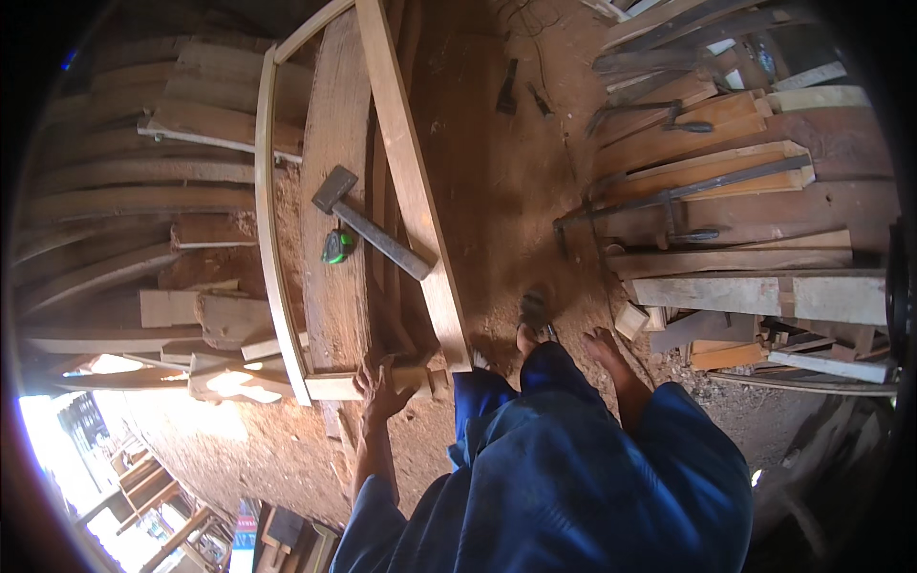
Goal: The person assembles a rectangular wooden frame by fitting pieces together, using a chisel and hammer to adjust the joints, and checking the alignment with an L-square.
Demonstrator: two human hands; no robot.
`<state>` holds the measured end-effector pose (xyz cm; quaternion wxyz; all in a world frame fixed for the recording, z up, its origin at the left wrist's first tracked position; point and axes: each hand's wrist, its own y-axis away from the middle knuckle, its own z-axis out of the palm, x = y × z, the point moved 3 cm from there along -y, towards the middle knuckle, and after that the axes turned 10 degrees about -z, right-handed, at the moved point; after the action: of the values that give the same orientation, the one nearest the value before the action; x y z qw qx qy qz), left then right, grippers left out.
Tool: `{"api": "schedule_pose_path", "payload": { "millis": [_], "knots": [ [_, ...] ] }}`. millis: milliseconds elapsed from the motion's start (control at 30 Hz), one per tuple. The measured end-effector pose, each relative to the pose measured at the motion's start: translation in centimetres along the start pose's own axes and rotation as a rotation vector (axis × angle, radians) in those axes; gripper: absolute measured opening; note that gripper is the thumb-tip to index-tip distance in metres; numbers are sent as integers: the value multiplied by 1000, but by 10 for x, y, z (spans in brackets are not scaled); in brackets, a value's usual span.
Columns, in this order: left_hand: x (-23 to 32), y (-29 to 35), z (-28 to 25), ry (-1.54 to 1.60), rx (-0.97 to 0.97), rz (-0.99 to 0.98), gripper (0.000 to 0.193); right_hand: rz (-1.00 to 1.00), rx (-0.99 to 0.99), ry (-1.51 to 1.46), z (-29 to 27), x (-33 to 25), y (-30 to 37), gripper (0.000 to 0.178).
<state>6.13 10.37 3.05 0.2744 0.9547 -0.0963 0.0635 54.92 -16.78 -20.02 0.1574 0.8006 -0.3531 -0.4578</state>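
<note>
A pale wooden frame [270, 229] with long side rails lies over a thick plank [334, 105]. My left hand [382, 390] rests on the near crosspiece of this frame, its fingers spread over the wood and the thumb out to the right. Beyond that hand, a hammer [382, 239] has its head on the plank and its handle end across the right rail [406, 124]. Beside the hammer sits a green and black tape measure [336, 246] on the plank. My right hand [602, 346] hangs low over the floor at my right side, fingers loosely apart, holding nothing.
Boards [143, 177] are stacked along the left. At right, two bar clamps [669, 196] [659, 116] lie on stacked timber. A dark tool [507, 88] and a cable [543, 57] lie on the dusty floor. Small wood blocks [631, 321] sit near my right hand.
</note>
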Motion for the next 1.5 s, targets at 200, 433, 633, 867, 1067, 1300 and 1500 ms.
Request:
{"api": "schedule_pose_path", "payload": {
  "millis": [200, 433, 633, 867, 1067, 1300, 1500],
  "knots": [
    [-23, -10, 26, 247, -92, -15, 102, -5, 79, -452, 8, -7, 13, 18],
    [12, 0, 2, 97, 78, -209, 132, 40, 177, -191, -17, -33, -2, 21],
    [-12, 11, -3, 148, 66, -589, 154, -95, 125, 185, -39, -102, -80, 31],
    [-16, 22, 28, 261, 38, -770, 156, -377, -84, 678, -93, -98, -262, 40],
    [13, 60, 32, 484, -78, -1214, 94, -341, -192, 713, -134, -212, -445, 41],
    [57, 11, 42, 1448, 132, -1513, 60, -662, -94, 1034, -141, -188, -661, 47],
    [87, -55, 41, 1454, 239, -1606, 56, -472, -328, 1319, -122, -154, -813, 52]
  ]
}}
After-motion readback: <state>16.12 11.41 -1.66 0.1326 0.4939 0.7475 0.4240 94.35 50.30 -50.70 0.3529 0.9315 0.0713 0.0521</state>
